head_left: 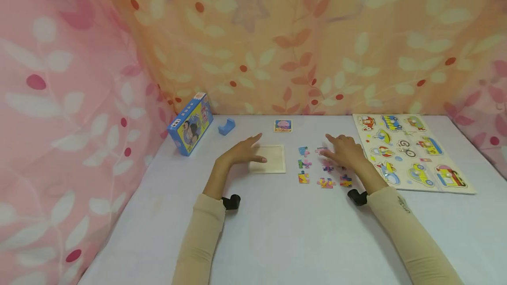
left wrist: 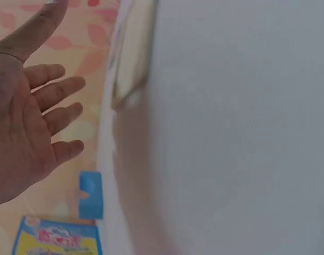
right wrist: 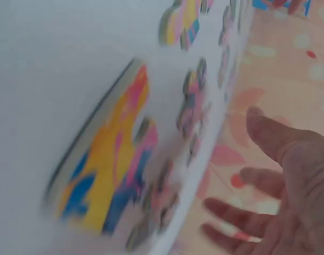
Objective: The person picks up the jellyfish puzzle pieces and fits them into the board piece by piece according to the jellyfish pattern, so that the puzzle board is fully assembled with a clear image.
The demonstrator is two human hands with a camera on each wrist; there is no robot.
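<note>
My left hand [head_left: 239, 152] is held over the left side of a shallow cream puzzle tray [head_left: 273, 162], its fingers extended and holding nothing. In the left wrist view, the palm [left wrist: 18, 127] faces the camera with the fingers spread apart. My right hand [head_left: 348, 153] hovers above several loose jigsaw pieces [head_left: 303, 177], partly covering some of them. Its relaxed fingers [right wrist: 236, 215] grip nothing in the right wrist view, where a yellow, pink and blue jigsaw piece [right wrist: 111, 164] lies close to the camera, blurred.
Behind the tray lies a small picture card [head_left: 283, 126]. A blue box [head_left: 191, 124] and a blue plastic holder [head_left: 226, 126] stand at the back left. To the right lies a large vehicle peg board [head_left: 412, 153]. Patterned curtains [head_left: 253, 43] border the table.
</note>
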